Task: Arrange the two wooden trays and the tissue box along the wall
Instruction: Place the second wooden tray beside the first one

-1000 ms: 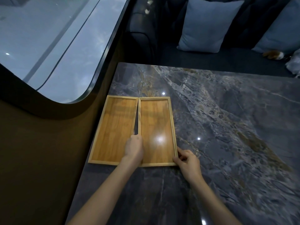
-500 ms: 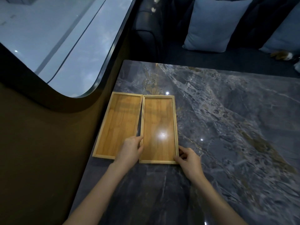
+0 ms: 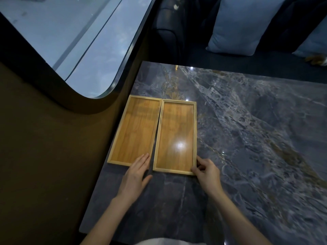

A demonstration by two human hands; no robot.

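**Two wooden trays side by side on a marble table**

Two shallow rectangular trays of warm, grained wood with thin raised rims lie flat on a dark, glossy marble table (image 3: pixel 247 138) veined in grey and ochre. The left tray (image 3: pixel 136 129) sits beside the brown wall (image 3: pixel 53 147); the right tray (image 3: pixel 177 137) lies just beside it, touching at the far corners with a narrow wedge of gap widening toward the near end. The left hand (image 3: pixel 136 172) rests flat, fingers together and extended, over the left tray's near right corner, gripping nothing. The right hand (image 3: pixel 207 170) pinches the right tray's near right corner. The tissue box is not in view. A pale blue cushion (image 3: pixel 244 25) leans on the dark sofa beyond.
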